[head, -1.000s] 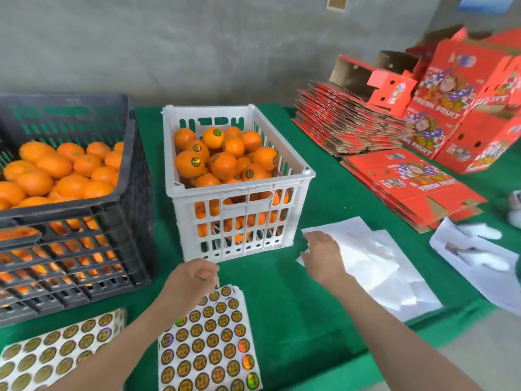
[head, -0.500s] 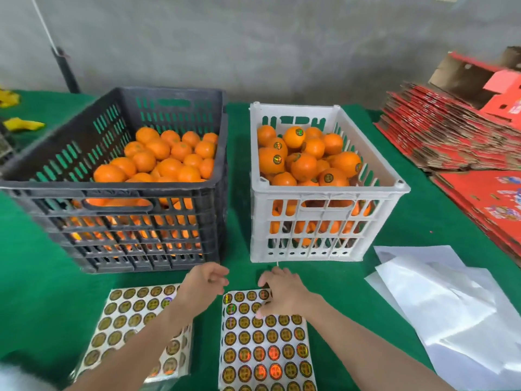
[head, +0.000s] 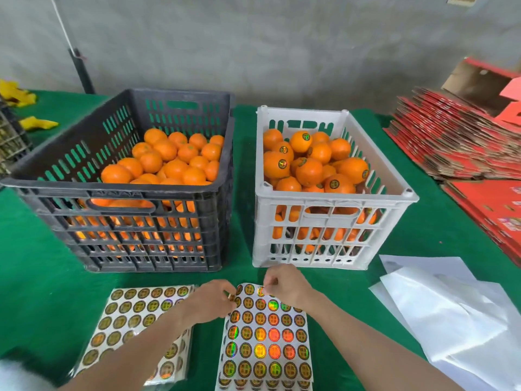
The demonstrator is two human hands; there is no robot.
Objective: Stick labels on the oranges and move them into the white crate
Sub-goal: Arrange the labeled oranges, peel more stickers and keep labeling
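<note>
label sheet lies near the tabletop's front edge, both hands pinching its far edge: left hand at the corner, right hand beside it. unlabelled oranges fill the black crate beyond the left hand; the white crate stands beyond the right.

Green tablecloth, flat red cartons stacked at right, white paper sheets nearer, yellow scraps far left

Single view, head-worn, wide-angle. Faces forward and down over the green counter toward the grey wall, which fills the top band. Near range: left hand and right hand low centre, black crate and white crate mid-frame.
</note>
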